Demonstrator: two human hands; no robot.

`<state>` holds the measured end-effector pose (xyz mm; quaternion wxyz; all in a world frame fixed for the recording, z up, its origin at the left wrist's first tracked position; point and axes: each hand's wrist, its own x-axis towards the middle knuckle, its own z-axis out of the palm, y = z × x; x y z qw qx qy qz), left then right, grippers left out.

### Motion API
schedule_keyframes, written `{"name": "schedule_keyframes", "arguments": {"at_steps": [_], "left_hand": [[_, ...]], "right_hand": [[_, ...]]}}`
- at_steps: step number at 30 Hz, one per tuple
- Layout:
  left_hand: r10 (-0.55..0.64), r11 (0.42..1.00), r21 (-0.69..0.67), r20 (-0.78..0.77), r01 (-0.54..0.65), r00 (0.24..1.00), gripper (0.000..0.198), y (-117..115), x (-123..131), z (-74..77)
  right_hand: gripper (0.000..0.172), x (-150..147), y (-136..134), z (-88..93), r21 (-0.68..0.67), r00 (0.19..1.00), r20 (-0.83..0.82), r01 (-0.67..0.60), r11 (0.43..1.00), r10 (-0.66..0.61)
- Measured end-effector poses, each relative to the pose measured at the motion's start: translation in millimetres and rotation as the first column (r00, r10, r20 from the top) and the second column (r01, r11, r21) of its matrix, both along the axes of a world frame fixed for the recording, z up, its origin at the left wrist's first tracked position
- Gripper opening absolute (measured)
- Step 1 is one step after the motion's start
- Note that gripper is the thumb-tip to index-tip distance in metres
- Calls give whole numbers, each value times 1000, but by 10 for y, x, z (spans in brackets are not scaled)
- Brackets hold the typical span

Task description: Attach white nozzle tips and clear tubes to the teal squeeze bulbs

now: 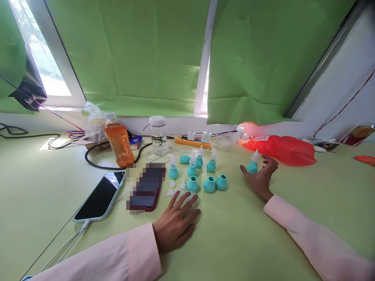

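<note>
My left hand [179, 222] rests palm down with its fingers spread over small clear plastic parts, which it partly hides. Close to its fingertips lie a few white tips [172, 184]. My right hand [262, 177] is open around a teal squeeze bulb with a clear nozzle [252, 167], which looks like a nasal aspirator. The bulb stands between thumb and fingers, with a gap on the finger side. Between my hands are three open teal bulbs without nozzles [209, 184]. Behind them stand several bulbs with clear nozzles [211, 165], and one teal bulb [184, 159] lies on its side.
To the left lie a phone with a cable [99, 197] and a dark red-edged phone [148, 187]. Farther back are an orange drink bottle [119, 144], a clear jar with white lid [158, 136], a power strip [193, 142] and a red plastic bag [281, 150].
</note>
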<state>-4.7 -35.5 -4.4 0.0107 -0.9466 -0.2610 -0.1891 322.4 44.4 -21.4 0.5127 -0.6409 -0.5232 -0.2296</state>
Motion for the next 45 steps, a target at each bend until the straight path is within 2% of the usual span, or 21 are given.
{"name": "schedule_keyframes", "arguments": {"at_steps": [3, 6, 8, 12, 15, 18, 19, 20, 21, 22, 25, 26, 28, 31, 33, 35, 38, 40, 45], "left_hand": [[-14, 1000, -10, -16, 14, 1000, 31, 4, -13, 16], [-11, 1000, -27, -35, 10, 999, 30, 4, -18, 35], [-6, 999, -32, -47, 5, 999, 29, 1, -19, 47], [-2, 1000, -14, -52, 1, 999, 30, -4, -19, 47], [-8, 1000, 2, -34, 8, 999, 31, -6, -11, 24], [0, 1000, 15, 59, -1, 998, 32, -5, -6, 10], [8, 1000, 10, 114, -9, 993, 31, -4, -9, 13], [15, 1000, -4, 179, -15, 984, 30, -3, -15, 21], [21, 1000, -24, 252, -16, 967, 28, -1, -25, 33], [26, 999, -47, 325, -11, 946, 27, 1, -38, 47], [0, 995, -89, 432, 43, 902, 35, 4, -70, 81], [-29, 994, -88, 408, 71, 912, 37, 3, -72, 82], [-91, 990, -76, 300, 119, 949, 33, -1, -59, 65], [-85, 994, -55, 176, 96, 981, 20, -6, -12, 15], [-14, 999, -48, 125, 21, 992, 19, -5, 17, -15], [51, 998, -39, 54, -49, 997, 18, -1, 33, -36], [105, 994, -37, -27, -106, 994, 16, 3, 36, -51], [110, 992, -58, -23, -111, 994, 14, -2, 30, -46], [65, 989, -128, -32, -69, 997, 16, -29, 17, 21]], "right_hand": [[74, 92, 78, -40, -207, 998, -17, 52, 977, -57], [45, 149, 120, -91, -460, 999, 4, 41, 887, -45], [31, 179, 131, -112, -515, 997, 35, 71, 854, -61], [21, 278, 162, -87, -482, 998, 14, 62, 874, -63], [15, 292, 170, 31, -425, 1000, -10, 17, 905, -23], [15, 62, 23, 232, -255, 995, -54, -99, 962, 88], [16, -82, -84, 296, -43, 960, -132, -253, 966, 246], [17, -252, -219, 345, 130, 886, -175, -412, 902, 430], [17, -439, -377, 373, 225, 788, -181, -549, 805, 588], [16, -631, -547, 377, 226, 685, -171, -673, 705, 708], [22, -1128, -995, 266, 3, 437, -90, -899, 439, 895], [27, -1242, -1088, 211, -78, 384, -74, -922, 379, 920], [33, -1387, -1167, 124, -144, 343, -59, -932, 332, 938], [32, -1451, -1100, 107, -157, 341, -44, -931, 331, 939], [30, -1455, -1023, 153, -197, 387, -57, -908, 370, 920], [31, -1463, -967, 198, -296, 438, -67, -867, 401, 897], [27, -1486, -939, 213, -437, 431, -46, -820, 370, 901], [21, -1495, -942, 200, -475, 419, -31, -805, 355, 908], [20, -1441, -938, 177, -442, 419, 76, -799, 407, 905]]}}
